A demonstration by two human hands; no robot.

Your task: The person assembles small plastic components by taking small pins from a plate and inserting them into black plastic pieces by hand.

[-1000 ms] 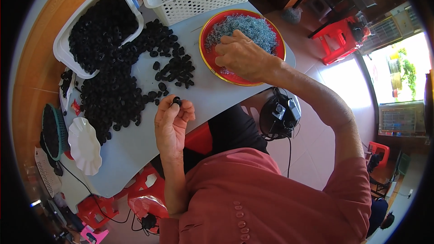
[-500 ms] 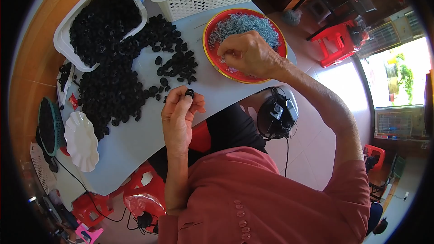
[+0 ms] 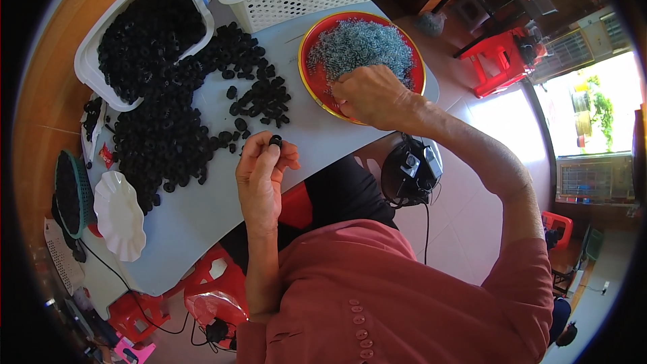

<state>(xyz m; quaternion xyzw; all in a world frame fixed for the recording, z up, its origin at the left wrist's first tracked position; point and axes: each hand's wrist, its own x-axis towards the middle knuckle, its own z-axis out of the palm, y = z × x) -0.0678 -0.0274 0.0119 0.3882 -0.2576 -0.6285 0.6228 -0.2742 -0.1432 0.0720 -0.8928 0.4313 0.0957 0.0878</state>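
Note:
My left hand (image 3: 261, 178) is raised just off the table's near edge. Thumb and fingers pinch a small black ring-shaped part (image 3: 275, 140). My right hand (image 3: 377, 98) reaches over a round red tray (image 3: 315, 89) with a yellow rim. Its fingers curl down at the near left of the tray, and their tips are partly hidden. A heap of tiny silvery metal pieces (image 3: 367, 46), like little springs, lies in that tray. Left of it, small black parts (image 3: 263, 100) are scattered, joining a big pile of black parts (image 3: 158, 138).
A white tub (image 3: 91, 61) of black parts lies tipped at the far left. Behind stands a white perforated basket (image 3: 303, 10). On the left are a white wavy-edged dish (image 3: 120, 219) and a green basket (image 3: 84, 195). Red stools (image 3: 216, 290) stand below the table (image 3: 195, 229).
My right hand has moved slightly down toward the tray's near rim, its fingers bending lower. My left hand still pinches the black ring-shaped part. The whole view has shifted a little.

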